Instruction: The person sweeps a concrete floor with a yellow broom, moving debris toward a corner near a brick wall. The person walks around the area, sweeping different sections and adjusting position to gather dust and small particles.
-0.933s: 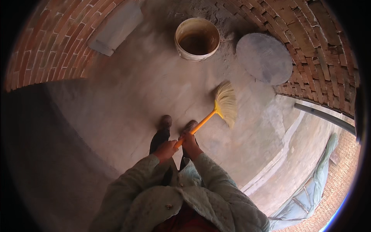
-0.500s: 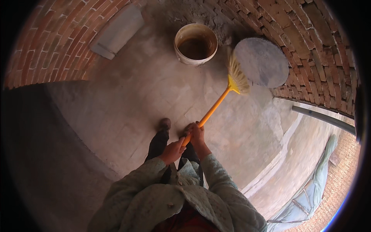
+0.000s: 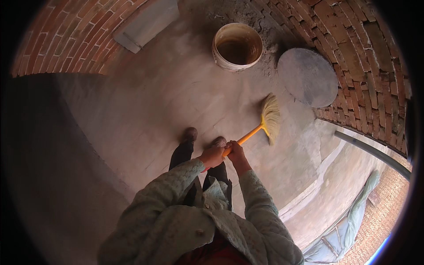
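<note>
Both hands grip the orange handle of a broom in front of my legs. My left hand is wrapped round the handle's end part, whose red tip shows below it. Just ahead, my right hand closes round the shaft. The broom's pale straw bristles fan out over the concrete floor, to the right of my shoes. My two shoes stand on the floor close to the hands.
A whitish bucket stands ahead, with a round grey disc leaning at the brick wall to its right. A grey slab rests by the left brick wall. A grey pipe and greenish sheeting lie at the right.
The broom head has swung nearer to me, away from the round disc. My left hand has moved forward and right, closer to my right hand. The view has shifted slightly.
</note>
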Demonstrator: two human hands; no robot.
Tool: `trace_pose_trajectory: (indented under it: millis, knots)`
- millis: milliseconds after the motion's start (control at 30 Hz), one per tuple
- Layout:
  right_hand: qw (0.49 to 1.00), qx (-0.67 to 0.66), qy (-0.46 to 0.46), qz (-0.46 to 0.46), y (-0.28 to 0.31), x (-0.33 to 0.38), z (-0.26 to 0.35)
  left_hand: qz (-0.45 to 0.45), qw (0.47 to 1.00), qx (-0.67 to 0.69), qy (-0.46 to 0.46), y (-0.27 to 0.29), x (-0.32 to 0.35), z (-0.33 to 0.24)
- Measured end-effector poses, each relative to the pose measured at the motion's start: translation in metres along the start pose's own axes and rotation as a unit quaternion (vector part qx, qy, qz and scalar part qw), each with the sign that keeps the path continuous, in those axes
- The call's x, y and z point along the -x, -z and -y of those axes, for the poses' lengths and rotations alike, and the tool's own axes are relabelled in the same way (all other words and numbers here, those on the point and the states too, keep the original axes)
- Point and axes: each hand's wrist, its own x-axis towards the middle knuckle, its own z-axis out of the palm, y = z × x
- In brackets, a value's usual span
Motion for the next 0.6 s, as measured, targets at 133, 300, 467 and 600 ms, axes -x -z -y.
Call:
trace_pose_trajectory:
  millis: [133, 300, 467, 600]
  knots:
    - [0.992, 0.07, 0.083, 0.058, -0.03, 0.041, 0.019, -0.086, 0.995, 0.006, -0.045, -0.019, 0.024, -0.027]
    - [0.988, 0.043, 0.136, 0.064, -0.046, 0.103, 0.045, -0.075, 0.985, 0.094, -0.122, -0.031, 0.041, -0.065]
    - [0.989, 0.026, 0.137, 0.039, -0.05, 0.143, 0.027, 0.108, 0.953, 0.277, -0.056, 0.017, 0.072, -0.05]
    - [0.992, -0.083, 0.067, 0.064, -0.045, 0.142, 0.006, -0.015, 0.965, 0.263, 0.005, 0.056, 0.103, 0.015]
